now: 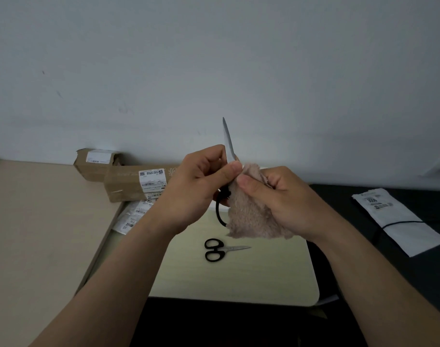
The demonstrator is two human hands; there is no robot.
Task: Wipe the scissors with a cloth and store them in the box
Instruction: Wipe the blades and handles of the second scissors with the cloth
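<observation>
Head view: the left hand [199, 184] grips the scissors [228, 141] near their black handles, blades pointing up above the desk [239, 279]. The right hand [284, 199] pinches the fluffy cloth [251, 216] round the blade base. The steel is probably light, stiff, slick and sharp, so the handles are the safest hold. A second pair [220, 249] lies on the desk below.

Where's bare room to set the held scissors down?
Free: board between small scissors and its near edge; beige table left of the labels. Crowded: back left, where boxes and labels bunch.
</observation>
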